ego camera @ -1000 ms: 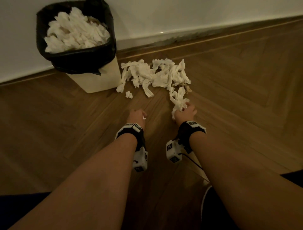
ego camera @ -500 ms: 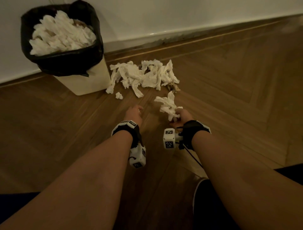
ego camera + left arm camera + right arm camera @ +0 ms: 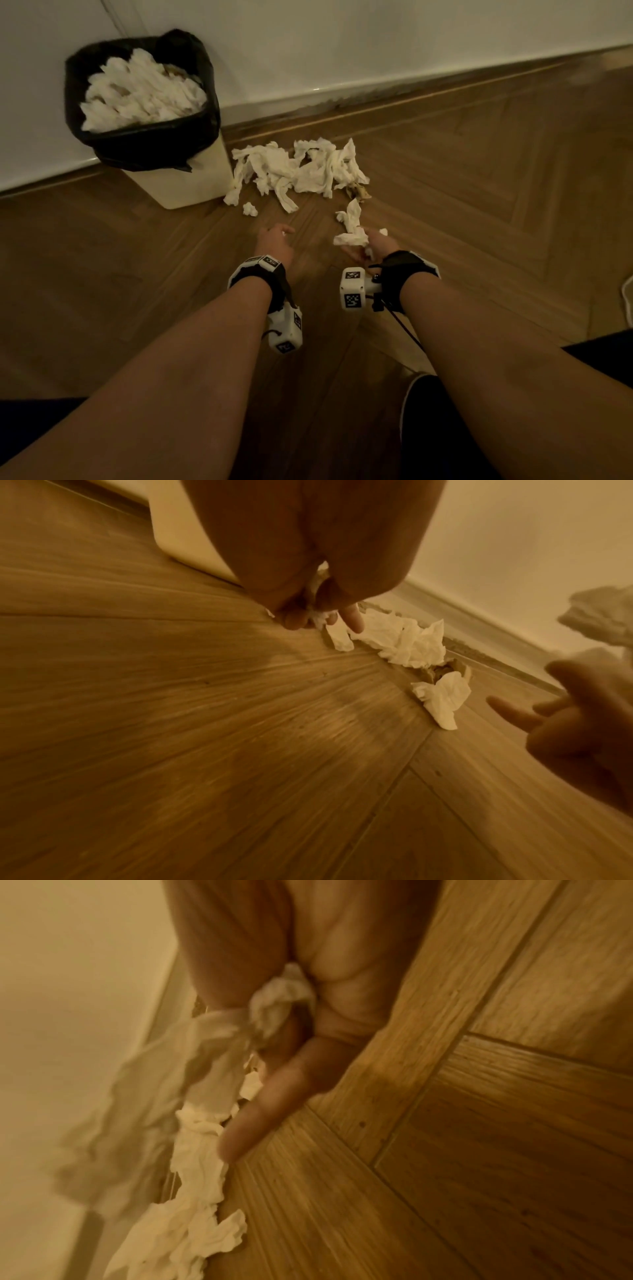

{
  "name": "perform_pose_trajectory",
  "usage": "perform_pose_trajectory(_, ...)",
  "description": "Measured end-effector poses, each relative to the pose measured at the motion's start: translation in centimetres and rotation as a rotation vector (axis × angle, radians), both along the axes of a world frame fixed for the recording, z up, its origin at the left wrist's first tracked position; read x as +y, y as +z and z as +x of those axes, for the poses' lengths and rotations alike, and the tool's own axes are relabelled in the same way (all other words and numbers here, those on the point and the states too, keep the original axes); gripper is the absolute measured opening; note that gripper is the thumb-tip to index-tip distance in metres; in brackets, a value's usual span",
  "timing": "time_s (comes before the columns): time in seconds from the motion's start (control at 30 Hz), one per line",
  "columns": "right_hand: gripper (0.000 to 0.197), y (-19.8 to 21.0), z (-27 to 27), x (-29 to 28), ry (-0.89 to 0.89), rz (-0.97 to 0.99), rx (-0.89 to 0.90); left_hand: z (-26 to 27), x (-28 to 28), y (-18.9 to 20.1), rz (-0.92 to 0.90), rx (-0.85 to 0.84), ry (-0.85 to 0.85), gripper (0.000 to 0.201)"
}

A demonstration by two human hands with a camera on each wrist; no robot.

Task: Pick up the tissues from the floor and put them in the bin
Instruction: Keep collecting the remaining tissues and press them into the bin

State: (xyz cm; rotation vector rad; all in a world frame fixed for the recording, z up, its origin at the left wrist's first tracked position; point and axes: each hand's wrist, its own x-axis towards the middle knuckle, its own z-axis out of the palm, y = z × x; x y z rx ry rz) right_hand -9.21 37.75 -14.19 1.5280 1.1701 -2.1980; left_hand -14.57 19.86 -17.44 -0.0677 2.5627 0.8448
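change: vs 0.5 s ago, right hand [image 3: 376, 245] has turned palm-side inward with its wad; vs 1.0 s ago that wad is off the floor pile.
right hand: fingers curled round a crumpled tissue wad [image 3: 351, 228], held above the floor [image 3: 479, 212], a strip sticking up; index finger [image 3: 253, 1118] extended.
left hand: [image 3: 275, 241] low over the floor, near the right hand, fingertips pinching a small tissue scrap [image 3: 320, 616].
floor pile: loose tissues [image 3: 301, 169] lie just right of the bin, near the wall; one small ball [image 3: 250, 209] sits apart, in front.
bin: [image 3: 185, 185] cream body, black liner [image 3: 144, 147], against the wall, heaped with white tissues [image 3: 140, 94].
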Motion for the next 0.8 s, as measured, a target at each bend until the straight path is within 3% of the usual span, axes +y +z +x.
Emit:
perform_pose_trajectory(0.13, 0.032, 0.9, -0.1, -0.2, 0.216, 0.154, -0.008, -0.2, -0.8, 1.0, -0.072, 0.027, 0.054, 0.021)
perform_pose_trajectory(0.23, 0.018, 1.6, -0.2, -0.9, 0.255, 0.105, 0.057, -0.5, -1.8, 1.2, -0.083, 0.037, 0.055, 0.015)
perform_pose_trajectory(0.33, 0.051, 2.6, -1.1, -1.9, 0.320, 0.200, 0.072, -0.5, -2.9, 1.1, -0.027, 0.043, 0.107, 0.020)
perform_pose_trajectory(0.4, 0.058, 2.7, -2.0, -2.4, 0.249, 0.059, 0.135, -0.3, -3.5, 1.4, -0.045, 0.050, 0.132, 0.026)
perform_pose_trajectory(0.53, 0.028, 3.6, -3.2, -4.4, 0.091, -0.090, 0.188, -0.4, -4.3, 2.4, -0.161, 0.091, 0.062, 0.041)
perform_pose_trajectory(0.63, 0.030, 4.7, -4.3, -6.0, 0.010, -0.164, 0.247, -1.6, -5.1, 4.0, -0.040, 0.134, 0.061, 0.044)
perform_pose_trajectory(0.8, 0.048, 7.3, -5.6, -7.5, 0.066, -0.153, 0.344, -3.2, -7.4, 7.9, 0.211, 0.345, 0.167, 0.042)
